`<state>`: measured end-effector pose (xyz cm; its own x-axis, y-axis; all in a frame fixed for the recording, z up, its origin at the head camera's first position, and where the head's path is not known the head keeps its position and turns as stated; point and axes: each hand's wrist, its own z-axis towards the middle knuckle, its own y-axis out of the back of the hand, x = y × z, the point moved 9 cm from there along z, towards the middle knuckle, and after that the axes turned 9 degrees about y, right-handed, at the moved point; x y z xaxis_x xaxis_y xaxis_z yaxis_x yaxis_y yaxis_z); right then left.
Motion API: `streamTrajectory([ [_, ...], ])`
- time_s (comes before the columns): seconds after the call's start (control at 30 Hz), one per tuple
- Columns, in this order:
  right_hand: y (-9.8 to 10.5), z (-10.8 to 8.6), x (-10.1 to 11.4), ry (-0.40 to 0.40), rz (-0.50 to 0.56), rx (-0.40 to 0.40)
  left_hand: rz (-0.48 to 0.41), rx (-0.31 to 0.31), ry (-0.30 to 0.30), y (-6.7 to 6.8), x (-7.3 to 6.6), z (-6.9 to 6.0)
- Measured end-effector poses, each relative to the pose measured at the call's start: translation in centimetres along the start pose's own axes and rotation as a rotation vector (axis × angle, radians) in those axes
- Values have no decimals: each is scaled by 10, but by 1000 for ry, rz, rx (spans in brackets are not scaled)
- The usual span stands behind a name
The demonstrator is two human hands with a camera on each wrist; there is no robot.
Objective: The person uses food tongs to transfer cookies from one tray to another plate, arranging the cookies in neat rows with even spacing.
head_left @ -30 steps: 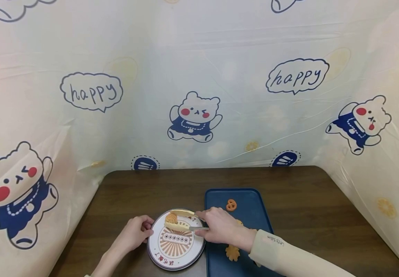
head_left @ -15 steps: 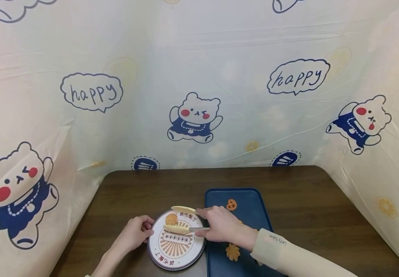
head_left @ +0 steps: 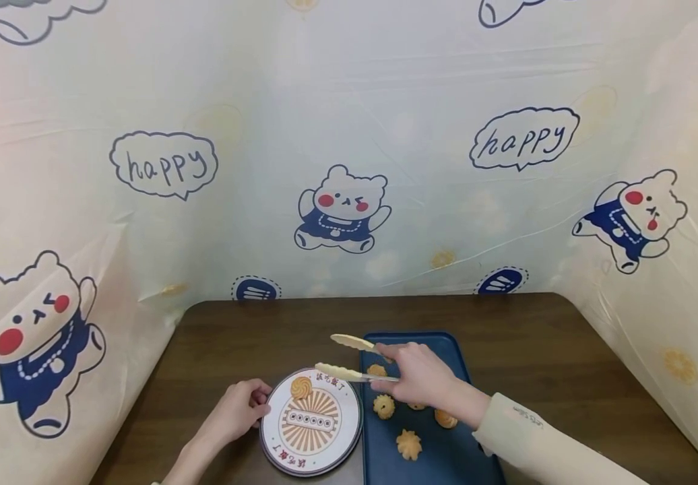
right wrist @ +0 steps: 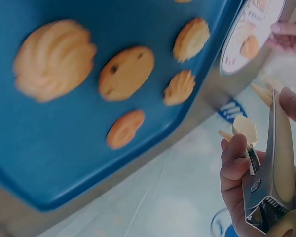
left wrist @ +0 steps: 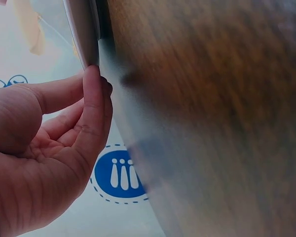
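Observation:
My left hand [head_left: 235, 411] pinches the left rim of a round white plate [head_left: 345, 421] with printed rays and red characters. In the left wrist view, thumb and fingertips meet at the plate's edge [left wrist: 83, 32]. A swirled cookie [head_left: 301, 387] lies on the plate near its far side. My right hand [head_left: 424, 377] grips tongs [head_left: 339, 372] with cream tips above the gap between plate and tray. The tongs' tips stand apart with nothing between them. In the right wrist view, fingers and thumb wrap the tongs' metal and cream handles [right wrist: 283, 153].
Right of the plate lies a blue tray [head_left: 446, 461] with several cookies, among them a flower-shaped cookie [head_left: 409, 445] and a round cookie [head_left: 383, 406]. A pretzel-shaped cookie [right wrist: 126, 129] shows in the right wrist view. Patterned cloth [head_left: 349, 101] hangs around the wooden table [head_left: 537, 364].
The tongs' tips have parted from the swirled cookie, leaving it on the plate. My right hand has moved up and right over the tray with them. The left hand stays at the rim.

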<state>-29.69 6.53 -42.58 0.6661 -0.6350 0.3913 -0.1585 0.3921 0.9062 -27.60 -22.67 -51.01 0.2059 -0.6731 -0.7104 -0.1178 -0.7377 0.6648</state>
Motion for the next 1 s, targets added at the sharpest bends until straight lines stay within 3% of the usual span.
streamTrajectory([
  [0.17, 22, -14, -23, -40, -77, -75, -5, 0, 3, 0, -1, 1],
  [0.43, 37, -42, -60, -132, -52, -90, -11, -3, 5, 0, 0, 1],
  [0.67, 35, -66, -89, -234, -54, -58, -4, 6, 11, 0, 0, 1],
  [1.0, 29, -88, -108, -265, -37, -12, -9, -9, -1, 1, 0, 2],
])
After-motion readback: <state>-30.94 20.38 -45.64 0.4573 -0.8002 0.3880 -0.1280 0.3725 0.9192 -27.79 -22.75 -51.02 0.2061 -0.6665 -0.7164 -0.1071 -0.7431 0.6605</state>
